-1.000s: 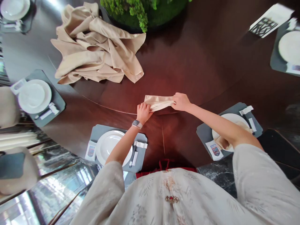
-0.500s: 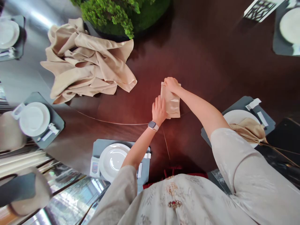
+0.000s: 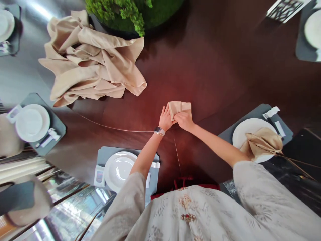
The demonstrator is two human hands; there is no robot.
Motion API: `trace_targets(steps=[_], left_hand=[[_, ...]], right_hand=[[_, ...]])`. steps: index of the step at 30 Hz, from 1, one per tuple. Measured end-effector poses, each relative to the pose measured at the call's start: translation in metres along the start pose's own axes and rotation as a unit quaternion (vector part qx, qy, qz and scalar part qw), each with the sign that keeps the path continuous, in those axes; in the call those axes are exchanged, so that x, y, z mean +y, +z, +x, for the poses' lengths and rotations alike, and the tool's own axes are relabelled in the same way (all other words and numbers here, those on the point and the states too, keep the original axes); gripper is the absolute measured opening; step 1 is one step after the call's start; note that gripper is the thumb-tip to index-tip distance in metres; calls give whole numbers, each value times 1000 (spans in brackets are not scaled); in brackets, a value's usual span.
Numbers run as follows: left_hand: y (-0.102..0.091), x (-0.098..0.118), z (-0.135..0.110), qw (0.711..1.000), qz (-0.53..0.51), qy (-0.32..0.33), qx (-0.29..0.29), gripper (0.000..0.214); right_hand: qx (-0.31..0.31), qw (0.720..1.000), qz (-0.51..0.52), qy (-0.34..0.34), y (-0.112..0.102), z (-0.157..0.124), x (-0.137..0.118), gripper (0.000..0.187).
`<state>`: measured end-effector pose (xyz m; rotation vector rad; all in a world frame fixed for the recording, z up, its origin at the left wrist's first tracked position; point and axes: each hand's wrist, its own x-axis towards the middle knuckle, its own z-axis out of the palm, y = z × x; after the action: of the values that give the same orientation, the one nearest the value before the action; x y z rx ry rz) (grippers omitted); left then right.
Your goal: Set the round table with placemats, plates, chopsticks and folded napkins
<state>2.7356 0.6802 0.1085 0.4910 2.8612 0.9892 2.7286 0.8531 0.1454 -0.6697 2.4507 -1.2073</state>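
Observation:
A beige satin napkin (image 3: 179, 106), folded into a small packet, lies on the dark wooden table (image 3: 213, 67) in front of me. My right hand (image 3: 184, 121) is closed over its near edge, fingers curled with the cloth between them. Against the packet's left side rests my left hand (image 3: 166, 119), its fingers stretched out and partly apart; its thumb side is near the right fingertips. Farther left a loose heap of unfolded beige napkins (image 3: 95, 67) is spread on the table.
Place settings ring the table: a white plate (image 3: 119, 170) on a grey placemat (image 3: 106, 151) near my left arm, another plate (image 3: 32, 122) farther left. By my right elbow a shaped beige napkin (image 3: 263, 142) sits on a plate. A mossy green centrepiece (image 3: 160, 15) stands at the back.
My right hand has come back from the napkin's far edge to its near edge, bringing the far part over. The napkin is now shorter. My left hand stays along its left side.

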Motion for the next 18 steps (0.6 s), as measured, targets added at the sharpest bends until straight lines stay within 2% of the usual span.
trace_targets(steps=[2, 4, 5, 7, 10, 14, 16, 18], left_hand=[[-2, 0, -6, 999, -26, -23, 37, 82], [-8, 2, -11, 995, -53, -35, 79, 96], [-12, 5, -13, 994, -62, -31, 87, 100], [-17, 12, -14, 996, -60, -11, 70, 96], [-17, 30, -10, 1000, -14, -6, 21, 76], [-6, 51, 2, 995, 54, -87, 7, 74], [-3, 58, 5, 988, 96, -117, 4, 78], [-3, 64, 4, 981, 143, -128, -5, 81]], right_hand=[[50, 998, 29, 22, 21, -15, 1, 25], [77, 996, 43, 24, 33, -24, -2, 31], [83, 995, 50, 20, 36, -28, -4, 34], [85, 995, 60, 11, 39, -33, -8, 40], [78, 994, 72, 5, 36, -37, -8, 44], [61, 994, 86, 18, 23, -36, 9, 32], [102, 993, 52, 27, 13, -37, 20, 31], [155, 987, -24, 16, 4, -39, 29, 28]])
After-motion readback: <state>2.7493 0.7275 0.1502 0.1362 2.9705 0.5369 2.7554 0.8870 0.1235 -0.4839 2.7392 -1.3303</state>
